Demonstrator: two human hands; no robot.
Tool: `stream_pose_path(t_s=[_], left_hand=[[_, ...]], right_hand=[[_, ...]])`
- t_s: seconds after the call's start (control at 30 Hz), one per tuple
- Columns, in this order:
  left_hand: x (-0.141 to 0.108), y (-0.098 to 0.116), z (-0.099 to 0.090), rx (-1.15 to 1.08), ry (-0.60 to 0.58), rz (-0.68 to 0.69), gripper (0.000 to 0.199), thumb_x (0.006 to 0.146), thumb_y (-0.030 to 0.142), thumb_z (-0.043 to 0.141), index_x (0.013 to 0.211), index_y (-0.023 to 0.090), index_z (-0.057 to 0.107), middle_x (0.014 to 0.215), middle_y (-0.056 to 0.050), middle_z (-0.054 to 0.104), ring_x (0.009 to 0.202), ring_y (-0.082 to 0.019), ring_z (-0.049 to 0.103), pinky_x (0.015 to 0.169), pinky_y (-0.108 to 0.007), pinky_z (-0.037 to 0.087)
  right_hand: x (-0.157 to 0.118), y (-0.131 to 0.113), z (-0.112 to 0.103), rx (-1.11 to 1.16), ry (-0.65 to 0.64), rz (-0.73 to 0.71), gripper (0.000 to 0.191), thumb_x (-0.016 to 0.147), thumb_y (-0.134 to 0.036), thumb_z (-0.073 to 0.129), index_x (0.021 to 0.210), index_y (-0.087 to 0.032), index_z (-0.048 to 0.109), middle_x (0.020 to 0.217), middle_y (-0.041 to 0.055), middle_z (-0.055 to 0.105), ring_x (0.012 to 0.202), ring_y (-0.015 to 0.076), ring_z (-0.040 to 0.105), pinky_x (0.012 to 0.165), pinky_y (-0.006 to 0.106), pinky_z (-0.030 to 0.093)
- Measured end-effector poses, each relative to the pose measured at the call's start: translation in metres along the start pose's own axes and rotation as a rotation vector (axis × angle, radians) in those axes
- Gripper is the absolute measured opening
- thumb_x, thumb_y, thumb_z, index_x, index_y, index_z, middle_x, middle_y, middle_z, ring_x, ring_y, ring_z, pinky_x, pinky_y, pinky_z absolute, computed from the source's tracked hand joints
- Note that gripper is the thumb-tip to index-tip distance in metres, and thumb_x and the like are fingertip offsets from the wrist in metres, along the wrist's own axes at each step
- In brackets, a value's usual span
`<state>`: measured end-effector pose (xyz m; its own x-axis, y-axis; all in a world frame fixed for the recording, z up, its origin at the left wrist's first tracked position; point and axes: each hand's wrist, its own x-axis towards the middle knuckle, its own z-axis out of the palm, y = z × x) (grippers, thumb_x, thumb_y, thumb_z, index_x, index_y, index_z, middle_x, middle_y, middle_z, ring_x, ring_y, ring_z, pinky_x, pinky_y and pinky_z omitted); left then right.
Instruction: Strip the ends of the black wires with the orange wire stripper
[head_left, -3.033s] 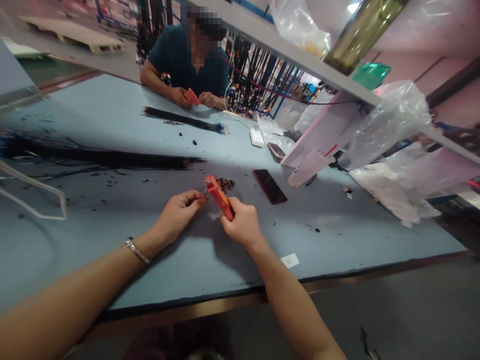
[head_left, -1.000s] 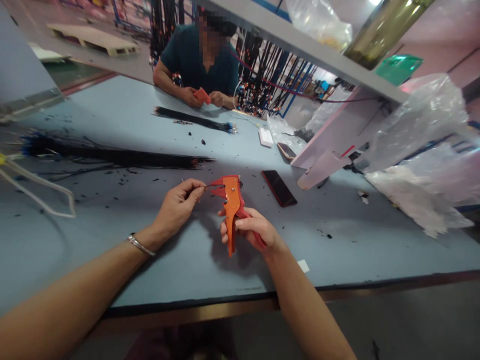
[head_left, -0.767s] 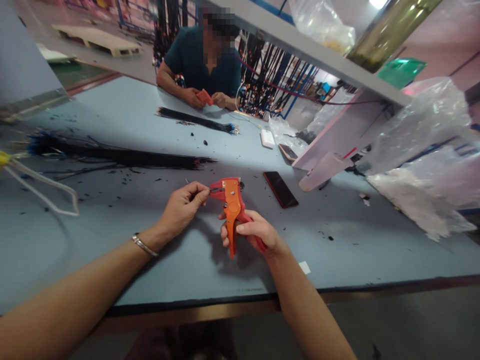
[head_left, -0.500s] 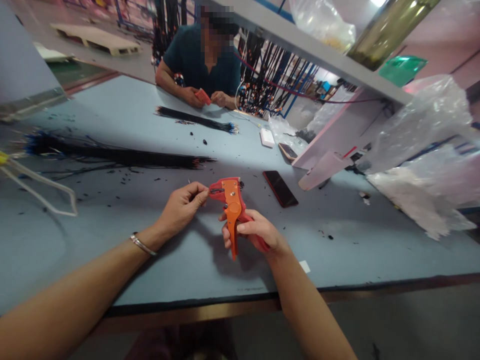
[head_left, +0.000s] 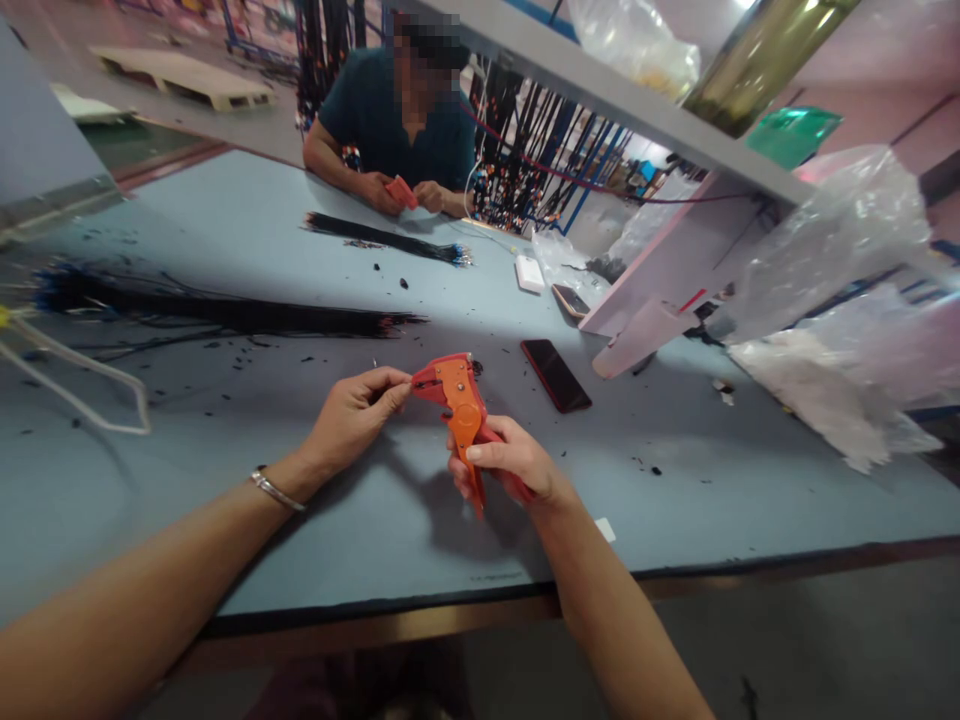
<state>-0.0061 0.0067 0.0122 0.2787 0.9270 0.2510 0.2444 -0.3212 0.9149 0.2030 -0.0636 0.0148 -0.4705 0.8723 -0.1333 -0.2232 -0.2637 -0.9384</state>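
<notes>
My right hand is wrapped round the handles of an orange and red wire stripper, whose jaws point left. At the jaw tip, the thumb and forefinger of my left hand are pinched together; what they hold is too small to make out. Behind my hands a long bundle of black wires with blue ends at its left lies across the grey-blue table. Further back is a shorter black wire bundle.
Across the table a person holds a red tool. A dark phone, a second phone and a white box lie right of centre. A white wire loop is at left; plastic bags are at right.
The stripper's handles have been squeezed closer together in my right hand, and its head has tilted slightly. The whole view has shifted a little. My left hand keeps its pinch by the jaws.
</notes>
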Motion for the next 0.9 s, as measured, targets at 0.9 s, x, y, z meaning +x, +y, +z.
stream_pose_path(t_s=[0.9], left_hand=[[-0.0013,-0.0020,-0.0018,-0.052,-0.021,-0.034,0.025,0.079,0.041,0.060,0.078,0.017,0.069,0.071,-0.002,0.064,0.068,-0.016,0.054,0.066,-0.026,0.043]], right_hand=[[-0.0004,0.0005,0.0000,-0.030,0.016,-0.008,0.027,0.076,-0.030,0.072,0.090,-0.012,0.058,0.065,0.0006,0.060,0.052,0.0135,0.059,0.044,0.023,0.048]])
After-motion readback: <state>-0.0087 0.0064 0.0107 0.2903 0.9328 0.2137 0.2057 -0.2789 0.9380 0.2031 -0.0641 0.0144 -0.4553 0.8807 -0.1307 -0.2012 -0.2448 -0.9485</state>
